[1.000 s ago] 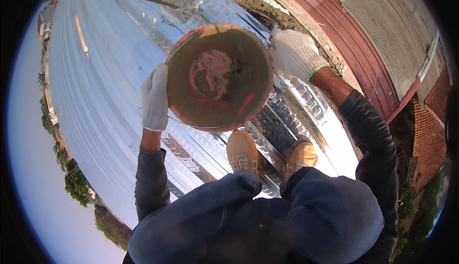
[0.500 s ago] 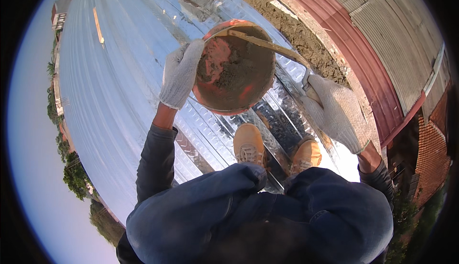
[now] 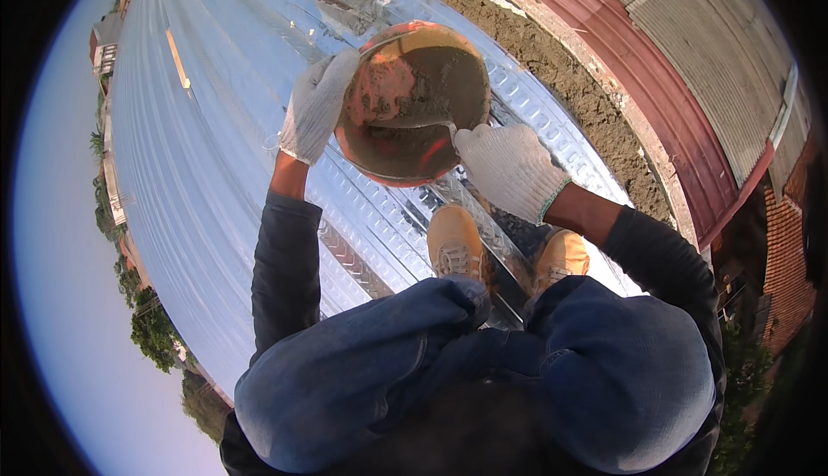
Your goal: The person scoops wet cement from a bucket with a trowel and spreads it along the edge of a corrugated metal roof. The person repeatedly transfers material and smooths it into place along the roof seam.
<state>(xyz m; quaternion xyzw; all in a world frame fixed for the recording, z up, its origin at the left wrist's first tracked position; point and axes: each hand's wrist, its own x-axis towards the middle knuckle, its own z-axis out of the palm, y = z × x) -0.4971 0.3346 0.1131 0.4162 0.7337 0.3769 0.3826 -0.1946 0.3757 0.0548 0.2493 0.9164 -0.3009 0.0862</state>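
Observation:
My left hand [image 3: 319,107], in a white knitted glove, grips the left rim of an orange bucket [image 3: 384,84]. The bucket is tilted so that its mouth faces me, and grey-brown mortar [image 3: 392,155] coats its inside. My right hand [image 3: 513,170], gloved alike, is closed around the handle of a trowel at the bucket's right lower side. The trowel blade [image 3: 423,122] reaches into the bucket, against the mortar; the fingers cover most of the handle.
Shiny corrugated metal sheeting [image 3: 216,148] slopes away on the left. A strip of wet mortar [image 3: 552,71] runs along the right edge, beside red roofing [image 3: 638,71] and grey corrugated sheets [image 3: 716,62]. My tan shoes [image 3: 455,239] rest on metal strips below the bucket.
My right hand has moved left with the trowel, from beside the mortar strip to the bucket, and the blade has dipped lower inside. The bucket has shifted slightly up and left.

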